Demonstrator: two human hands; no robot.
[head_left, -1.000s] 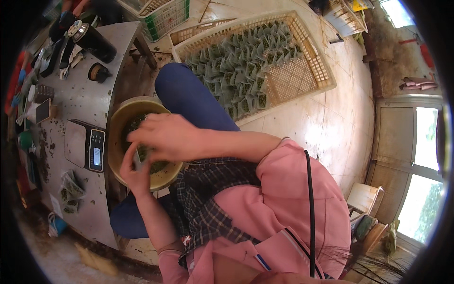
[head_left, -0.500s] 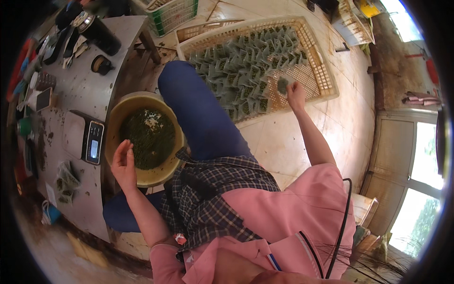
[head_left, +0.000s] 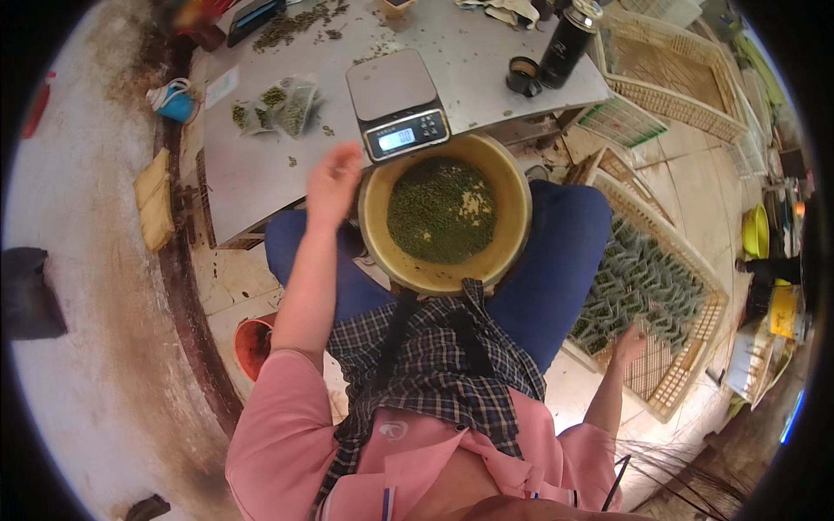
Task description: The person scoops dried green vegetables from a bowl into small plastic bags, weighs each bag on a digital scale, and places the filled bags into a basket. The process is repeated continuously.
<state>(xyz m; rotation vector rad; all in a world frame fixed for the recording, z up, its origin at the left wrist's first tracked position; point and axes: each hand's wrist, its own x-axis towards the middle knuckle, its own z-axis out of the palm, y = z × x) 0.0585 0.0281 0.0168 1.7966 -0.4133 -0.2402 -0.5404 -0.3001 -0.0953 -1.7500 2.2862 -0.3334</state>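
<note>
My right hand [head_left: 630,346] is down at the near end of a shallow cream plastic crate [head_left: 695,369], beside rows of small clear bags [head_left: 647,282] with green contents. Its fingertips blur into the nearest bags, so whether they hold one is unclear. My left hand [head_left: 334,187] is raised left of a yellow tub [head_left: 514,221], near the table edge, its fingers smeared by motion. Small green grains [head_left: 434,213] and some paler bits lie in the tub, which sits between my knees. Just beyond it, a digital scale [head_left: 393,87] with a lit display has nothing on its plate.
On the table [head_left: 261,178] are filled clear bags [head_left: 291,108], scattered green bits, a black flask [head_left: 569,45] and a dark cup [head_left: 523,78]. More crates [head_left: 669,65] stand at the far right. A red bucket [head_left: 252,346] is beside my left leg.
The view has swung left toward the table and tub. My right hand, earlier holding a small green-filled bag over the crate's bare mesh, is now against the bag rows. My left hand has moved off the tub.
</note>
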